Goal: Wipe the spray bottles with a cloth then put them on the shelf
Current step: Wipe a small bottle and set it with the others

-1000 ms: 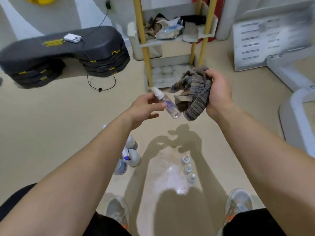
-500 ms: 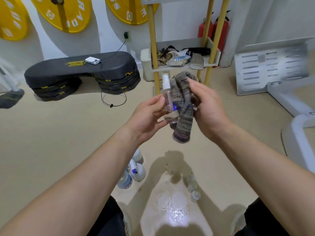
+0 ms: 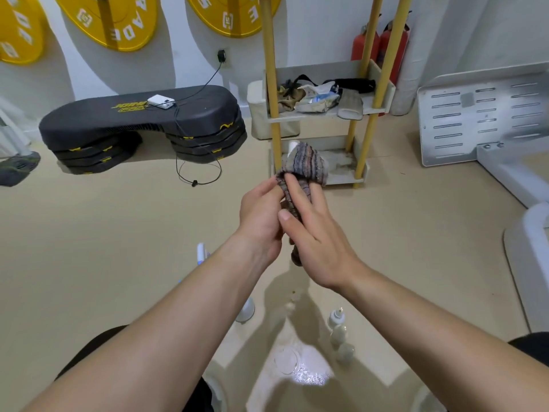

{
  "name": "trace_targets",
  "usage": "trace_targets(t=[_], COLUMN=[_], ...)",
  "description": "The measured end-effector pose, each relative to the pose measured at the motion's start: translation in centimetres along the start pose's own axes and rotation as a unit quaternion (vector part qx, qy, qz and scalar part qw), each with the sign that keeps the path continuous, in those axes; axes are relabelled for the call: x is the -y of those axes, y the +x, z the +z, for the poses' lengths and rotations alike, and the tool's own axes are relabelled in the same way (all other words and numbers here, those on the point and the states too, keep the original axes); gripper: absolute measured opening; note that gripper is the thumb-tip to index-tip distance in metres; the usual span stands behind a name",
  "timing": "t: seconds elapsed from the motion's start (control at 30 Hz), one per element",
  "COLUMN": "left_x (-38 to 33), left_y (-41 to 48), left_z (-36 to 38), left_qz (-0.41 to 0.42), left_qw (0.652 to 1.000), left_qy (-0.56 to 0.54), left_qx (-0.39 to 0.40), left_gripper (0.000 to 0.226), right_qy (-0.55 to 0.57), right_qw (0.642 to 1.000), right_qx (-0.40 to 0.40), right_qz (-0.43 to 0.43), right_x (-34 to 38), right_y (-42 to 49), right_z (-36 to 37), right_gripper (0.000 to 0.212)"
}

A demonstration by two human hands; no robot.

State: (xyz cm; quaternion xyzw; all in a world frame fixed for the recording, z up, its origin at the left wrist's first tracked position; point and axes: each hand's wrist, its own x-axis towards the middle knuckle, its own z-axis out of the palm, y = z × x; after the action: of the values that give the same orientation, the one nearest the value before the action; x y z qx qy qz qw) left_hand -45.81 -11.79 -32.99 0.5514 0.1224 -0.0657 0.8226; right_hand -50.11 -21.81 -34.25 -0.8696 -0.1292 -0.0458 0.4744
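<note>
1. My left hand (image 3: 261,212) and right hand (image 3: 316,239) are meeting at the centre of the frame, both working on one spray bottle (image 3: 293,146).
2. The spray bottle is standing upright in mid-air, in front of the shelf (image 3: 341,165). Only its white cap is showing above the cloth (image 3: 306,165), which is covering the rest.
3. My left grip is curling round the wrapped body from the left. The contact itself is hidden, so the hold on the bottle is a judgement.
4. My right grip is closing over the striped cloth, with fingers lying across it and thumb on the near side. A tail of cloth is hanging below the palm.
5. Progress: wiping is under way on this bottle, and it is not yet on the shelf. The shelf's lowest tier, at upper centre, is showing no bottle that I can make out.
6. Left to do: three small bottles (image 3: 338,334) are waiting in a row on the floor (image 3: 118,233) at lower centre. Some larger bottles (image 3: 246,310) are partly hiding behind my left forearm. By my reading, the task is in an early stage.
</note>
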Motion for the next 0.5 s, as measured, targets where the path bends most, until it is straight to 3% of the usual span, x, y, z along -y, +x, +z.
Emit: trace_targets(t=[0.13,0.23,0.37,0.43,0.5], left_x=[0.8,1.4,1.3,1.0,0.7], left_y=[-0.4,-0.6,-0.8,-1.1,-1.4], left_z=[0.5,0.7,0.4,0.2,0.3], left_qz=[0.031,0.076,0.078,0.035,-0.009], left_qw=[0.999,0.992,0.979,0.979,0.980], left_qy=[0.023,0.089,0.153,0.144,0.127], left_qx=[0.020,0.046,0.112,0.139,0.156], left_gripper=[0.028,0.029,0.029,0.030,0.030], right_qy=[0.104,0.238,0.320,0.400,0.517], right_qw=[0.992,0.961,0.928,0.892,0.830], right_qx=[-0.013,-0.076,-0.134,-0.152,-0.140], right_qz=[0.069,0.122,0.138,0.144,0.155], right_x=[-0.4,-0.9,-0.2,0.3,0.6], right_y=[1.2,2.5,3.1,3.2,3.3], right_z=[0.0,-0.1,-1.9,-3.0,-3.7], right_gripper=[0.081,0.088,0.053,0.036,0.049])
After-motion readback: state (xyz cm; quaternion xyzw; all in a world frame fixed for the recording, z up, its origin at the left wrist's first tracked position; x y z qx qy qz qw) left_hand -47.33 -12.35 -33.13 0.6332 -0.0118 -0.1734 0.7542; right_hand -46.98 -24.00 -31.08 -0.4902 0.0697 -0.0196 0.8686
